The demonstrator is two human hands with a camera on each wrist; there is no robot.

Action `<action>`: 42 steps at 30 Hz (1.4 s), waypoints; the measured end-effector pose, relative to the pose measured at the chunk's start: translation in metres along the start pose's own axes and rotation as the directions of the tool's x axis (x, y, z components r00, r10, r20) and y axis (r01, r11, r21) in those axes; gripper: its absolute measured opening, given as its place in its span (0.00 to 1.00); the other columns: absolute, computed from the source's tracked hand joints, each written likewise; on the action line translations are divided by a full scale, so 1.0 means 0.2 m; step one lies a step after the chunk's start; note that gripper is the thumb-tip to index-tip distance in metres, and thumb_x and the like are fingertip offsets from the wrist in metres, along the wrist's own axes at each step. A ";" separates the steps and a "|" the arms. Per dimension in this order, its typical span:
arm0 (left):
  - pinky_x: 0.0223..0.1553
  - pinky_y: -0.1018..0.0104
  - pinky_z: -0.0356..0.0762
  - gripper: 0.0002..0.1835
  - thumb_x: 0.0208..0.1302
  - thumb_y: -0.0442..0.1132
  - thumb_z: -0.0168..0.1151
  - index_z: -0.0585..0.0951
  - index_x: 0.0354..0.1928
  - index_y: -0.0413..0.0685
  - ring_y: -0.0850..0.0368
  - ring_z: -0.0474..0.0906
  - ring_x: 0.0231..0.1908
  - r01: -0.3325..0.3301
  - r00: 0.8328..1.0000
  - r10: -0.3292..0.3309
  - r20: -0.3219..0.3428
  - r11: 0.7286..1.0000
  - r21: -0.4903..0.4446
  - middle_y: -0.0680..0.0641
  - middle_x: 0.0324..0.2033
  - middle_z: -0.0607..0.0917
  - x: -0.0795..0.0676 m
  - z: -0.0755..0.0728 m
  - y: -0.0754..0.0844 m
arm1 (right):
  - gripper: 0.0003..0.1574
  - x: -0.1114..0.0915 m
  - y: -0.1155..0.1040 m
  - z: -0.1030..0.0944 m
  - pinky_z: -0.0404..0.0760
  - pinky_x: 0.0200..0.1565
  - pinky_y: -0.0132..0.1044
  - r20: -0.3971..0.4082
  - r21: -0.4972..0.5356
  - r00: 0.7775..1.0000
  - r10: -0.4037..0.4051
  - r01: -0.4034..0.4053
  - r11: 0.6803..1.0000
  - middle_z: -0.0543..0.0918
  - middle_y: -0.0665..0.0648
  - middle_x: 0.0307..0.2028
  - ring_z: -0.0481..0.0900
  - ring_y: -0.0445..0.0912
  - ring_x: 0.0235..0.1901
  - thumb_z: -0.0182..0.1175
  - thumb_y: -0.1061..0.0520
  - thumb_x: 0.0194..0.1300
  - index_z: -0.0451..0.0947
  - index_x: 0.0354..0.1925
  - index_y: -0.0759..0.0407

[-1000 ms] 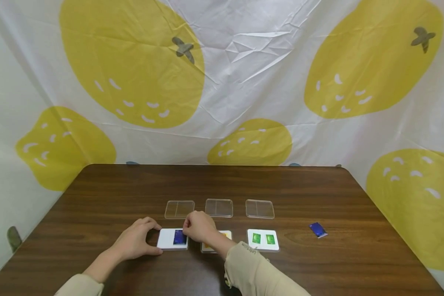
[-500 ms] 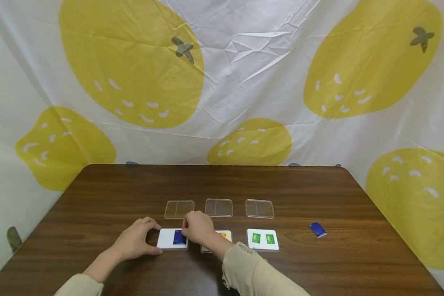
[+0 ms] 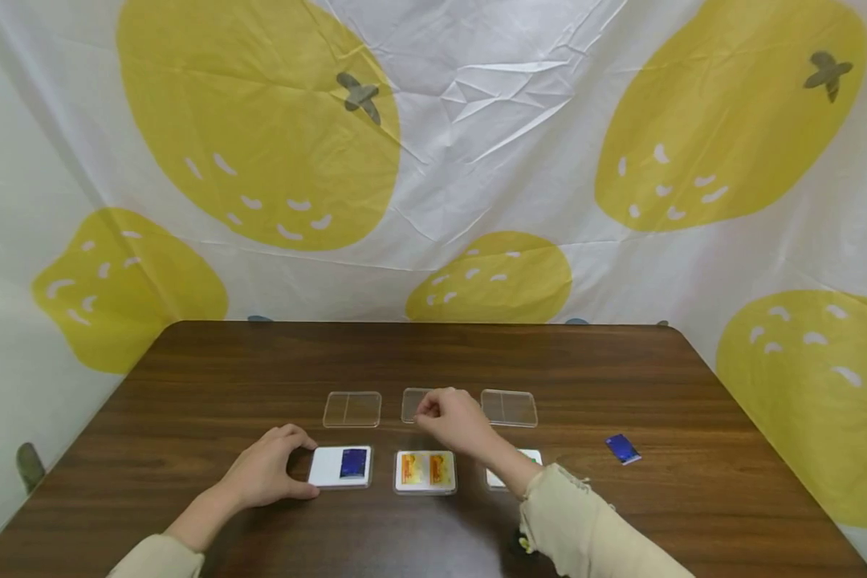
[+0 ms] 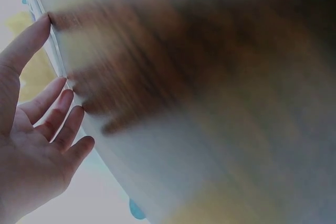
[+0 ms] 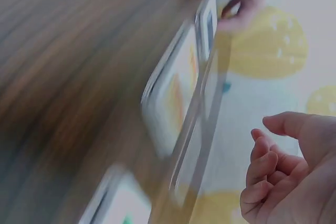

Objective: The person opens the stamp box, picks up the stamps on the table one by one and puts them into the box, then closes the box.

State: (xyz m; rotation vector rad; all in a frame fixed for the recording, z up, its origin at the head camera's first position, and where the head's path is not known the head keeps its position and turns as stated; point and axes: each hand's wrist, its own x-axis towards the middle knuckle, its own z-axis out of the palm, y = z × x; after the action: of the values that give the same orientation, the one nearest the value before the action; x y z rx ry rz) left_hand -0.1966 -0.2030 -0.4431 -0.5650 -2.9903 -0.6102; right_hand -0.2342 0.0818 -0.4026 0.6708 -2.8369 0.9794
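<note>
**Steadying the white case [image 3: 324, 467] with the left hand [image 3: 263, 470]**

With that case as the hub of the dial and twelve pointing at the curtain [image 3: 506, 185], the left hand grips its nine o'clock end, thumb at about eight, forefinger at about ten. The blue card [image 3: 353, 463] lies on the case's three o'clock half. The right hand [image 3: 453, 417] hovers at two o'clock, fingers loosely curled; nothing shows between thumb and forefinger.

To do this well, I would keep the left hand's hold light and even, so the case neither slides nor tips, and judge the blue card's edges against the case rim before pressing anything flat.

At three o'clock sits the orange-card case [image 3: 425, 472], then the green-card case [image 3: 495, 479], partly covered by the right wrist, then a loose blue card [image 3: 624, 449], well apart. The near clear lid [image 3: 352, 409] lies at twelve; the middle lid [image 3: 409, 404], partly behind the right hand, and the far lid [image 3: 509, 408] lie between two and three. The right sleeve [image 3: 592, 522], at four, could catch the green-card case.
</note>
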 end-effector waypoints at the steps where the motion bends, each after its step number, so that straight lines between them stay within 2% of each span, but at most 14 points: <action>1: 0.44 0.51 0.72 0.30 0.32 0.54 0.75 0.79 0.40 0.49 0.50 0.72 0.47 0.000 1.000 0.000 0.001 1.000 0.001 0.52 0.40 0.77 0.00 0.00 0.00 | 0.04 -0.02 0.04 -0.04 0.69 0.24 0.29 0.001 0.007 1.000 0.011 -0.011 1.000 0.77 0.45 0.18 0.70 0.35 0.19 0.59 0.58 0.51 0.80 0.25 0.56; 6: 0.43 0.51 0.72 0.30 0.32 0.54 0.74 0.79 0.41 0.49 0.50 0.72 0.47 0.000 1.000 0.000 0.002 1.000 0.009 0.52 0.40 0.77 0.00 0.00 0.00 | 0.04 -0.13 0.29 -0.25 0.71 0.25 0.31 -0.015 0.032 0.996 0.086 -0.086 0.996 0.78 0.48 0.20 0.71 0.38 0.20 0.61 0.59 0.53 0.80 0.27 0.60; 11: 0.44 0.51 0.72 0.30 0.32 0.54 0.75 0.79 0.40 0.49 0.50 0.72 0.47 -0.004 1.000 0.004 0.000 1.000 0.007 0.53 0.40 0.77 0.00 0.00 0.00 | 0.05 -0.29 0.58 -0.44 0.69 0.23 0.30 -0.038 0.025 0.991 0.131 -0.130 0.991 0.78 0.49 0.21 0.70 0.38 0.21 0.61 0.60 0.55 0.80 0.29 0.62; 15: 0.44 0.51 0.72 0.30 0.32 0.54 0.75 0.79 0.40 0.49 0.50 0.72 0.47 -0.002 1.000 0.002 0.002 1.000 0.006 0.53 0.40 0.77 0.00 0.01 0.00 | 0.08 -0.42 0.79 -0.56 0.70 0.24 0.30 -0.038 0.005 0.981 0.192 -0.192 0.981 0.79 0.51 0.23 0.71 0.38 0.21 0.60 0.59 0.57 0.80 0.32 0.64; 19: 0.44 0.51 0.72 0.30 0.32 0.53 0.75 0.79 0.40 0.49 0.50 0.72 0.47 0.001 1.000 -0.001 0.003 1.000 0.004 0.53 0.40 0.77 0.00 0.01 -0.01 | 0.10 -0.53 0.92 -0.65 0.71 0.26 0.31 -0.079 -0.057 0.960 0.269 -0.274 0.960 0.81 0.53 0.24 0.72 0.38 0.22 0.60 0.58 0.57 0.80 0.33 0.65; 22: 0.44 0.51 0.72 0.30 0.32 0.54 0.75 0.79 0.40 0.49 0.50 0.72 0.47 -0.002 1.000 0.002 0.002 1.000 0.005 0.53 0.40 0.77 0.00 0.01 -0.01 | 0.12 -0.59 0.95 -0.67 0.69 0.25 0.33 -0.105 -0.109 0.942 0.320 -0.331 0.937 0.80 0.52 0.23 0.71 0.40 0.22 0.63 0.56 0.54 0.80 0.31 0.65; 25: 0.44 0.52 0.72 0.30 0.32 0.54 0.75 0.79 0.40 0.49 0.50 0.72 0.47 -0.005 1.000 0.005 0.000 1.000 0.004 0.53 0.40 0.77 0.00 0.01 -0.01 | 0.15 -0.61 0.96 -0.68 0.68 0.24 0.35 -0.103 -0.112 0.922 0.374 -0.385 0.916 0.79 0.52 0.21 0.70 0.41 0.21 0.64 0.53 0.52 0.78 0.29 0.67; 33: 0.46 0.53 0.71 0.30 0.32 0.54 0.75 0.79 0.40 0.47 0.50 0.72 0.46 -0.020 1.000 0.020 -0.007 1.000 -0.016 0.52 0.39 0.77 -0.01 0.00 0.00 | 0.18 -0.60 0.93 -0.69 0.68 0.25 0.35 -0.027 -0.083 0.868 0.496 -0.497 0.864 0.79 0.52 0.19 0.71 0.43 0.22 0.66 0.50 0.48 0.78 0.24 0.66; 35: 0.46 0.53 0.71 0.30 0.32 0.54 0.75 0.79 0.40 0.47 0.50 0.72 0.46 -0.027 1.000 0.026 -0.007 0.999 -0.018 0.52 0.39 0.77 -0.01 -0.01 0.00 | 0.17 -0.60 0.92 -0.69 0.68 0.25 0.35 -0.016 -0.099 0.860 0.509 -0.508 0.855 0.79 0.51 0.18 0.70 0.43 0.21 0.66 0.50 0.46 0.78 0.22 0.65; 42: 0.46 0.52 0.71 0.30 0.32 0.54 0.75 0.79 0.40 0.48 0.51 0.72 0.47 -0.016 1.000 0.016 -0.015 1.000 -0.021 0.53 0.39 0.77 -0.01 0.00 0.00 | 0.14 -0.59 0.90 -0.68 0.66 0.24 0.35 -0.016 -0.129 0.856 0.517 -0.514 0.848 0.78 0.50 0.16 0.69 0.43 0.20 0.66 0.53 0.45 0.78 0.18 0.63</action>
State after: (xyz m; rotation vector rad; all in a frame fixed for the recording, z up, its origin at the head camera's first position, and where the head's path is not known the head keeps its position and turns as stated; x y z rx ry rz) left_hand -0.1951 -0.2034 -0.4429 -0.5823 -2.9661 -0.6423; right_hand -0.2143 0.3351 -0.4212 -0.1193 -3.1306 0.8215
